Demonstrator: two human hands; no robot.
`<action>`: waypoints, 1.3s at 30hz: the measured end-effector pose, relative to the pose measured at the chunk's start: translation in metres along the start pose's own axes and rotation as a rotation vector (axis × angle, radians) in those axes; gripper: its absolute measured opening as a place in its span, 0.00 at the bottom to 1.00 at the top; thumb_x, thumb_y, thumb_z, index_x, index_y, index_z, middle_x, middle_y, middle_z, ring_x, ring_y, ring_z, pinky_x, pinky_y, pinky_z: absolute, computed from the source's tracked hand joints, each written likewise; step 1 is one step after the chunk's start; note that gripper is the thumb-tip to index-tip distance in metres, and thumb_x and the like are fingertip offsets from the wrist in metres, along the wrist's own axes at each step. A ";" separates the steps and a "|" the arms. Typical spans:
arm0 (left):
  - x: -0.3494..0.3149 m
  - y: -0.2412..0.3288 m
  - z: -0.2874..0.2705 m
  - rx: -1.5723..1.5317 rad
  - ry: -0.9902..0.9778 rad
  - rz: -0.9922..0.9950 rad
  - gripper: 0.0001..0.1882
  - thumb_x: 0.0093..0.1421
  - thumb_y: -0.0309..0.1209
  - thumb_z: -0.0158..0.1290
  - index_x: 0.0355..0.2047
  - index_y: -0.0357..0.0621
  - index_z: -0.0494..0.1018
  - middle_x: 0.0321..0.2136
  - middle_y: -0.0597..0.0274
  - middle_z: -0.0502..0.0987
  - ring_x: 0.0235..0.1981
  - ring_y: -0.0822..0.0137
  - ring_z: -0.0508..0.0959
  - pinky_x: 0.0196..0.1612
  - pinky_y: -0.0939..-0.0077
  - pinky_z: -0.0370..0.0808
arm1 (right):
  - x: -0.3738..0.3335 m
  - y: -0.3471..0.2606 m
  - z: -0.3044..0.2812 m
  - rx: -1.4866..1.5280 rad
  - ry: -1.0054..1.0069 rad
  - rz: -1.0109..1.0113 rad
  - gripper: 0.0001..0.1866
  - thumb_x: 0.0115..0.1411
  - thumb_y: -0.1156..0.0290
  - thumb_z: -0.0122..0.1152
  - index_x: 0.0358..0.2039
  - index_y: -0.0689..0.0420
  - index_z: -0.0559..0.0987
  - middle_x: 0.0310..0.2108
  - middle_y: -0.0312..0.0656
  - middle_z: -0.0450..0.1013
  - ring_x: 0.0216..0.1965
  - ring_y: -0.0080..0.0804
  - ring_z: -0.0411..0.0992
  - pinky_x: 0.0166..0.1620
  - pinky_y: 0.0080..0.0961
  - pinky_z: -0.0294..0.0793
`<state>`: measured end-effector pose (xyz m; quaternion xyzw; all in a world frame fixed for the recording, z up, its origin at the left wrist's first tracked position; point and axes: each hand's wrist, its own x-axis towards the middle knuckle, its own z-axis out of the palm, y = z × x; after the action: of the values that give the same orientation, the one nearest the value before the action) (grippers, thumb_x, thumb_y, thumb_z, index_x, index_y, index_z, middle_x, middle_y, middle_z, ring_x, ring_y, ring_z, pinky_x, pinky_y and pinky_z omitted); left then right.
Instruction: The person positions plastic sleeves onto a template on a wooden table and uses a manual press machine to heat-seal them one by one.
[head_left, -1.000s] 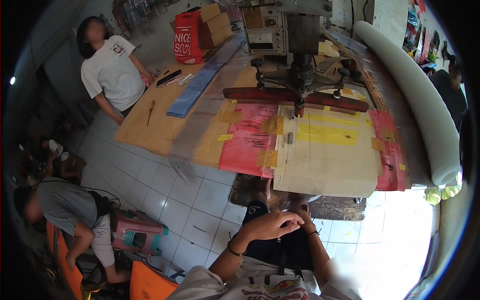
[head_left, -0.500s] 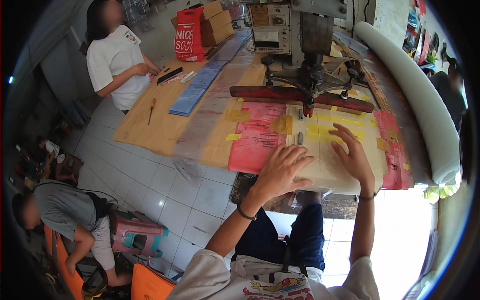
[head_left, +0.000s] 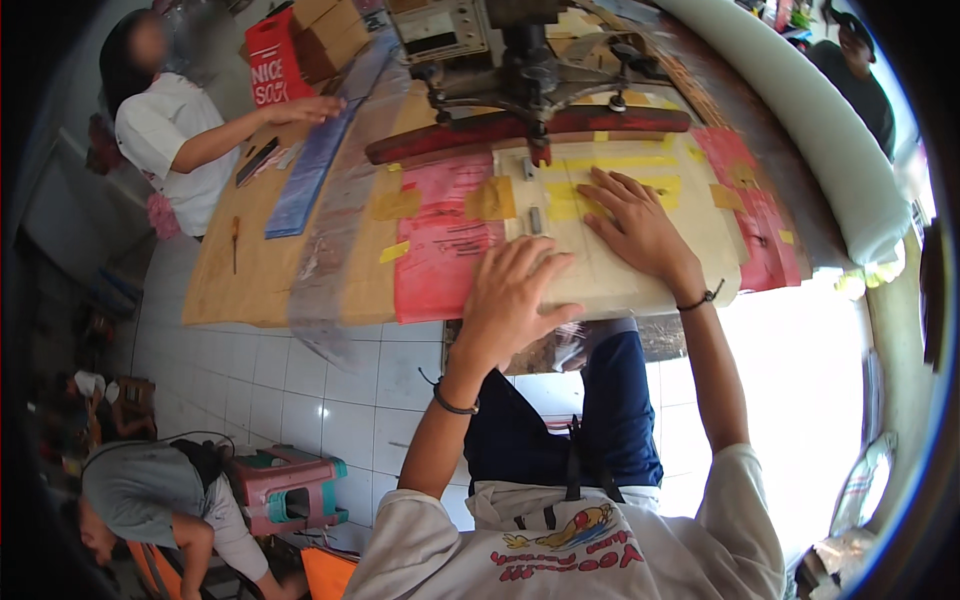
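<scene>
My left hand (head_left: 512, 292) rests at the near left edge of a cream sheet or board (head_left: 590, 275), its fingers spread and holding nothing. Flat on the same surface, beside strips of yellow tape (head_left: 565, 203), lies my right hand (head_left: 640, 228) with its fingers apart. Pink-red film (head_left: 445, 240) taped down with brown tape borders the board on the left, and another pink-red piece (head_left: 765, 240) on the right. Two small metal pieces, one a grey block (head_left: 536, 220), sit near my left fingertips. Beyond my hands, a dark red pressing bar (head_left: 450, 140) hangs from a machine.
Blue plastic sheets (head_left: 318, 180), a screwdriver (head_left: 235, 245) and clear film (head_left: 330, 250) lie on the table's left. A person in white (head_left: 165, 140) stands there, one arm extended. A white roll (head_left: 800, 120) runs along the right. Behind-left are a stool (head_left: 285, 490) and a bent-over person (head_left: 150, 500).
The view has shifted, so the table appears further left and higher. My right hand has lowered flat onto the board. The person in white has reached an arm out over the blue sheets.
</scene>
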<state>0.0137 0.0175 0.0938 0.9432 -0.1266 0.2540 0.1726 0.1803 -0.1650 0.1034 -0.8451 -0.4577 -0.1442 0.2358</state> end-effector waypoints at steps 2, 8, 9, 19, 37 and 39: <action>0.004 -0.001 -0.003 -0.042 -0.019 -0.008 0.31 0.54 0.53 0.63 0.52 0.48 0.76 0.53 0.59 0.72 0.57 0.56 0.70 0.58 0.57 0.64 | -0.001 0.002 0.001 -0.020 -0.002 0.005 0.22 0.67 0.58 0.54 0.58 0.54 0.76 0.65 0.49 0.66 0.67 0.52 0.60 0.67 0.45 0.57; 0.018 0.000 -0.021 -0.149 -0.144 -0.053 0.18 0.59 0.45 0.62 0.40 0.44 0.80 0.42 0.61 0.77 0.47 0.56 0.75 0.56 0.61 0.68 | -0.009 -0.005 -0.006 0.002 -0.020 0.018 0.22 0.66 0.58 0.55 0.58 0.53 0.77 0.65 0.48 0.66 0.67 0.52 0.61 0.68 0.46 0.57; 0.023 -0.004 -0.016 -0.142 -0.131 -0.048 0.18 0.59 0.45 0.62 0.40 0.44 0.80 0.42 0.61 0.77 0.47 0.56 0.75 0.56 0.61 0.68 | -0.012 -0.003 -0.004 0.006 -0.036 0.031 0.22 0.66 0.58 0.56 0.57 0.53 0.77 0.65 0.48 0.66 0.66 0.52 0.61 0.68 0.46 0.57; 0.032 0.009 -0.034 -0.401 0.158 0.083 0.10 0.56 0.32 0.65 0.27 0.43 0.74 0.24 0.64 0.74 0.27 0.61 0.76 0.35 0.68 0.72 | 0.000 -0.003 -0.004 0.030 -0.006 0.013 0.21 0.65 0.59 0.58 0.55 0.53 0.79 0.63 0.47 0.68 0.65 0.50 0.63 0.67 0.45 0.59; 0.019 0.145 -0.139 -0.672 0.623 0.487 0.19 0.49 0.36 0.71 0.17 0.49 0.69 0.11 0.75 0.59 0.09 0.82 0.55 0.10 0.84 0.46 | -0.003 -0.011 -0.008 0.053 -0.003 0.031 0.21 0.64 0.60 0.59 0.55 0.55 0.79 0.63 0.46 0.69 0.66 0.48 0.62 0.67 0.44 0.59; 0.019 0.133 -0.136 -0.613 0.600 0.607 0.19 0.49 0.36 0.71 0.17 0.49 0.69 0.11 0.76 0.58 0.09 0.82 0.56 0.10 0.83 0.47 | -0.001 -0.009 -0.008 0.054 0.000 0.034 0.21 0.64 0.60 0.59 0.55 0.55 0.79 0.63 0.46 0.69 0.66 0.48 0.62 0.67 0.44 0.59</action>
<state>-0.0734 -0.0536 0.2486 0.6559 -0.4076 0.5031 0.3880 0.1722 -0.1663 0.1122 -0.8459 -0.4472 -0.1277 0.2609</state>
